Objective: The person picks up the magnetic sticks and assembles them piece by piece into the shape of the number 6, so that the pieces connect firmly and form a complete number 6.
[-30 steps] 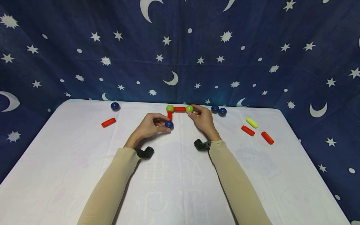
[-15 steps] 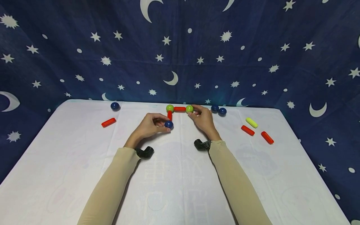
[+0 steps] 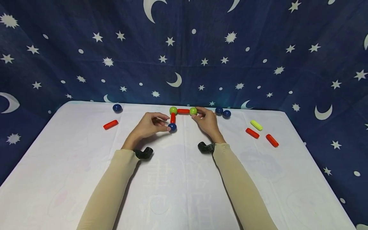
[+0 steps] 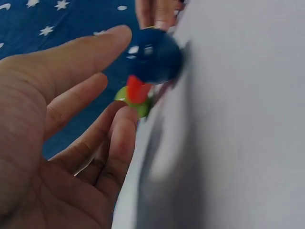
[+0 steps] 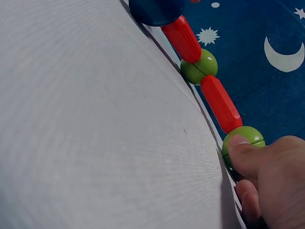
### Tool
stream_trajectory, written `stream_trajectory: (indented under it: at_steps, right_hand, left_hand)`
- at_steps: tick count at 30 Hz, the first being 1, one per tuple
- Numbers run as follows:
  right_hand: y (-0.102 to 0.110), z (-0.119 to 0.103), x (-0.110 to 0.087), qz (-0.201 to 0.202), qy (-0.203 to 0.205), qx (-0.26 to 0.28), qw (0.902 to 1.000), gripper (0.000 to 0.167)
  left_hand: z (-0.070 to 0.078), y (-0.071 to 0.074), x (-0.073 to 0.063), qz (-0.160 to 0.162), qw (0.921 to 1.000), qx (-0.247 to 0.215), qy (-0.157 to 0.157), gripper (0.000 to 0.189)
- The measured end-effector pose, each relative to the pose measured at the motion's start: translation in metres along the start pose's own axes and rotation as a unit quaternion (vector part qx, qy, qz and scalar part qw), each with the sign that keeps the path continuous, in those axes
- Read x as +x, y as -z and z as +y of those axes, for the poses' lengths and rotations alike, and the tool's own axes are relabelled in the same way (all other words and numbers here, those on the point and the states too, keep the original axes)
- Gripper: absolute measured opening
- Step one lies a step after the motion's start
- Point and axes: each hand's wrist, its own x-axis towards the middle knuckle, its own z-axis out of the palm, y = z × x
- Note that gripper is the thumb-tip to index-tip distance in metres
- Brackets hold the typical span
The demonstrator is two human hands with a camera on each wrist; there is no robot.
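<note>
On the table's far side, an L-shaped chain joins a blue ball (image 3: 172, 127), a red rod (image 3: 172, 118), a green ball (image 3: 173, 110), a second red rod (image 3: 183, 111) and a second green ball (image 3: 193, 111). My right hand (image 3: 207, 121) pinches that second green ball, its thumb on the ball in the right wrist view. Beside the blue ball is my left hand (image 3: 150, 125), fingers spread and loosely bent. Its thumb tip is at the ball's edge; whether it touches cannot be told. In the left wrist view the fingers (image 4: 121, 138) stand apart from the chain.
Two blue balls (image 3: 223, 112) lie right of my right hand. Further right are a yellow rod (image 3: 256, 125) and two red rods (image 3: 252, 133). On the left lie a blue ball (image 3: 117, 108) and a red rod (image 3: 110, 124). A starry dark-blue cloth (image 3: 184, 64) hangs behind the white table (image 3: 184, 191).
My left hand has loosened from the blue ball and drawn slightly left, its fingers lifting away. The right hand keeps its pinch on the green ball, and the chain stays in place.
</note>
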Motion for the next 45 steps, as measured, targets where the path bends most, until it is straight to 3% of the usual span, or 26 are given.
stream_trajectory:
  at_steps: [5, 12, 20, 28, 32, 39, 45]
  right_hand:
    - [-0.001, 0.000, -0.001, 0.000, -0.002, 0.003, 1.0000, 0.043]
    - [-0.001, 0.001, 0.000, 0.002, 0.008, 0.005, 1.0000, 0.042]
    - [-0.001, 0.002, 0.000, -0.002, 0.005, 0.004, 1.0000, 0.043]
    - [-0.001, 0.002, 0.000, -0.001, 0.007, 0.005, 1.0000, 0.043]
    - [0.000, 0.001, -0.001, 0.001, 0.012, 0.008, 0.9999, 0.043]
    - [0.000, 0.000, -0.002, 0.003, 0.009, 0.010, 0.9999, 0.042]
    - [0.000, -0.001, -0.002, 0.003, 0.006, 0.012, 0.9999, 0.042]
  left_hand:
    - [0.004, 0.018, -0.006, 0.034, 0.9991, 0.026, 0.008, 0.043]
    - [-0.003, 0.054, -0.026, 0.084, 0.9939, 0.071, 0.009, 0.043]
    - [-0.014, 0.096, -0.060, 0.159, 0.9783, 0.131, 0.021, 0.048]
    - [-0.031, 0.118, -0.082, 0.200, 0.9600, 0.187, 0.060, 0.054]
    - [-0.037, 0.122, -0.086, 0.203, 0.9548, 0.204, 0.074, 0.055]
    - [-0.047, 0.124, -0.089, 0.183, 0.9539, 0.210, 0.111, 0.058]
    - [-0.051, 0.125, -0.088, 0.165, 0.9535, 0.227, 0.108, 0.054]
